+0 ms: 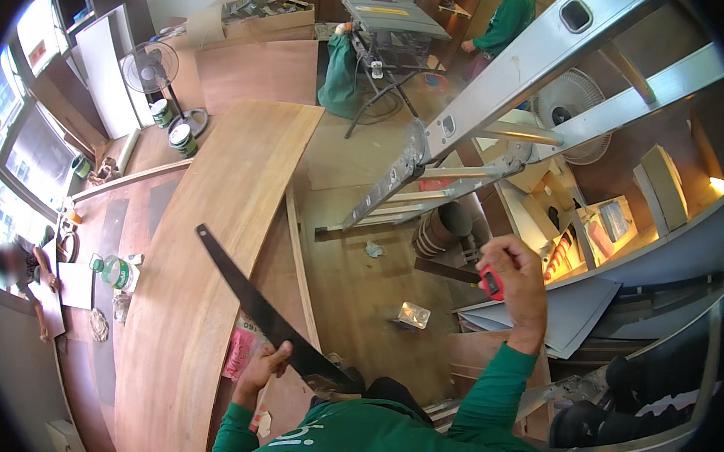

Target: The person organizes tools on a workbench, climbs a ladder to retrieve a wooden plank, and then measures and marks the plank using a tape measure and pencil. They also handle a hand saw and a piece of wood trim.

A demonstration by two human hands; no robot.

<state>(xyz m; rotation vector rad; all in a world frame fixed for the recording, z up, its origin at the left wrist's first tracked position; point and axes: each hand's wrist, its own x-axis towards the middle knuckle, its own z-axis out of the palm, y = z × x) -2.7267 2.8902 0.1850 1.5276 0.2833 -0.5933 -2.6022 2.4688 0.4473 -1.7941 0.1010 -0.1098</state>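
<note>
A dark-bladed handsaw [249,300] slants across in front of my body, its narrow tip pointing to the far left. My left hand [263,365] is closed on the blade's lower edge; the handle end lies against my shirt and is mostly hidden. Raised out to the right, my right hand [513,274] is closed round a small red and black tape measure [492,284]. Beneath the saw tip stretches a long sheet of plywood [201,240]. A pink packet [240,353] lies beside the sheet, near my left hand.
An aluminium ladder [505,93] leans across the right side, beside brown shelving with a lit lamp. At the back stand a table saw [393,17] and a co-worker in green [510,22]. Another person [35,274] is at far left, near a plastic bottle [114,272].
</note>
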